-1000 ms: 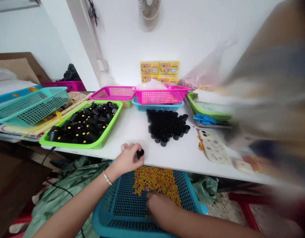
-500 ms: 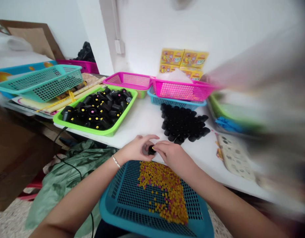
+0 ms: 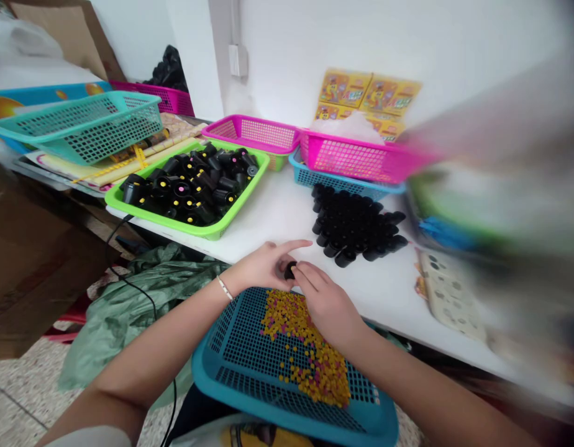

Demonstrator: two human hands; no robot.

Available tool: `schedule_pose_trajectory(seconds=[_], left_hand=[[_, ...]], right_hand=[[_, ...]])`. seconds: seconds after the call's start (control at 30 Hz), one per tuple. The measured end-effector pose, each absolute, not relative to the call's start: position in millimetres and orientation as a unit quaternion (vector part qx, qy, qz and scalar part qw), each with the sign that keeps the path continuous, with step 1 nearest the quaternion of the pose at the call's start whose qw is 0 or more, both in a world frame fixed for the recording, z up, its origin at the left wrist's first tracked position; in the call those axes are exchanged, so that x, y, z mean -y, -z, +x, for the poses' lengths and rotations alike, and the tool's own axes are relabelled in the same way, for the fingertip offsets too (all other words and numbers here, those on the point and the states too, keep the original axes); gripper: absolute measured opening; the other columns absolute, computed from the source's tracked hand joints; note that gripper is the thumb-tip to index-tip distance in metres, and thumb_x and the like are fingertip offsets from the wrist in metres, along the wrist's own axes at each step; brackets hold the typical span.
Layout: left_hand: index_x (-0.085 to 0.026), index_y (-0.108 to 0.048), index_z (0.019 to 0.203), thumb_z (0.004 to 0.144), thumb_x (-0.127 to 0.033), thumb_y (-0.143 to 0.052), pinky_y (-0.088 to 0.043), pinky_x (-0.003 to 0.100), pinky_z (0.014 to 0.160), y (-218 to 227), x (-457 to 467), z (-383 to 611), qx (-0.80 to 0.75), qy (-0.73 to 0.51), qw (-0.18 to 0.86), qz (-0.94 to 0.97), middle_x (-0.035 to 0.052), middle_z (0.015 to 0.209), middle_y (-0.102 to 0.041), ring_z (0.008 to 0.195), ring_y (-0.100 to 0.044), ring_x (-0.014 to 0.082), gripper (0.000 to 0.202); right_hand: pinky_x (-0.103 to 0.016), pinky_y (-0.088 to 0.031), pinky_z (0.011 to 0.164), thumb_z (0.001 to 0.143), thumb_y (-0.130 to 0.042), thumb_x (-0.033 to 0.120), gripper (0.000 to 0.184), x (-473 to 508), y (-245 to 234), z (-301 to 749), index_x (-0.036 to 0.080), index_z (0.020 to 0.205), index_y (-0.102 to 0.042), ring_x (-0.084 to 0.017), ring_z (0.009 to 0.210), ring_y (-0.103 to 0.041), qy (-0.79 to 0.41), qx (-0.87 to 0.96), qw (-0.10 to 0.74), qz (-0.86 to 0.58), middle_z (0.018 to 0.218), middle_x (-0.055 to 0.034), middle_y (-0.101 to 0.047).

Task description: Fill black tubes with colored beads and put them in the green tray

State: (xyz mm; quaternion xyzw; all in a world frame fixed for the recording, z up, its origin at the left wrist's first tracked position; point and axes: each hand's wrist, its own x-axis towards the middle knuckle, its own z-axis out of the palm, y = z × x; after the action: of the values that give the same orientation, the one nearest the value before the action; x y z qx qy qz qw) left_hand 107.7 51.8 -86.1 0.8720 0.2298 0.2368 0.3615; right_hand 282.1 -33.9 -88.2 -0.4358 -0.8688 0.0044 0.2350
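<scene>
Lower centre, left to right: my left hand (image 3: 261, 268) and right hand (image 3: 327, 304) together, fingers clamped on a small black cylinder (image 3: 290, 270), just above yellow beads (image 3: 291, 335) in a blue mesh tray (image 3: 199, 357); upright black cylinders (image 3: 355, 223) stand at upper right.

Blk caps (image 3: 182, 189) w/ yellow dots, lime tray (image 3: 194, 230), teal mesh basket (image 3: 240, 394), yellow + magenta beads (image 3: 291, 329)

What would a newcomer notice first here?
A heap of small yellow and magenta pieces lies on the blue mesh tray at the front. Just above it, the left hand and right hand meet at a small black cylinder. Beyond, a block of black cylinders stands on the white table, beside a bright green tray of yellow-dotted ones.
</scene>
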Motion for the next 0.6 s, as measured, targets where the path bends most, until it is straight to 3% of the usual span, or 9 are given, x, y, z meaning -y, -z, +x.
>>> schedule_pose_trajectory(seconds=[0.27, 0.47, 0.6], left_hand=[[-0.022, -0.035, 0.138, 0.069, -0.018, -0.063, -0.046, 0.025, 0.070, 92, -49, 111, -0.250, -0.269, 0.332, 0.869, -0.0046, 0.070, -0.064, 0.057, -0.053, 0.0099, 0.075], [-0.021, -0.040, 0.133, 0.067, -0.016, -0.064, -0.046, 0.024, 0.066, 94, -50, 110, -0.234, -0.264, 0.350, 0.868, -0.0033, 0.074, -0.066, 0.060, -0.055, 0.0104, 0.071], [-0.018, -0.045, 0.127, 0.068, -0.018, -0.064, -0.047, 0.024, 0.067, 93, -48, 110, -0.251, -0.268, 0.348, 0.862, -0.0025, 0.073, -0.065, 0.061, -0.056, 0.0107, 0.063]], right_hand=[[-0.041, -0.052, 0.093, 0.083, -0.036, 0.002, 0.042, 21, 78, 289, 0.019, 0.111, -0.063, -0.020, 0.103, -0.062, -0.122, 0.814, 0.298, -0.484, 0.111, -0.0081, -0.066], [-0.046, -0.046, 0.100, 0.079, -0.033, -0.004, 0.055, 32, 98, 285, 0.015, 0.126, -0.054, -0.023, 0.118, -0.052, -0.049, 0.832, 0.282, -0.476, 0.123, -0.0129, -0.058], [-0.046, -0.046, 0.100, 0.079, -0.032, -0.004, 0.053, 27, 104, 281, 0.012, 0.124, -0.056, -0.023, 0.116, -0.054, -0.049, 0.815, 0.299, -0.494, 0.122, -0.0145, -0.059]])
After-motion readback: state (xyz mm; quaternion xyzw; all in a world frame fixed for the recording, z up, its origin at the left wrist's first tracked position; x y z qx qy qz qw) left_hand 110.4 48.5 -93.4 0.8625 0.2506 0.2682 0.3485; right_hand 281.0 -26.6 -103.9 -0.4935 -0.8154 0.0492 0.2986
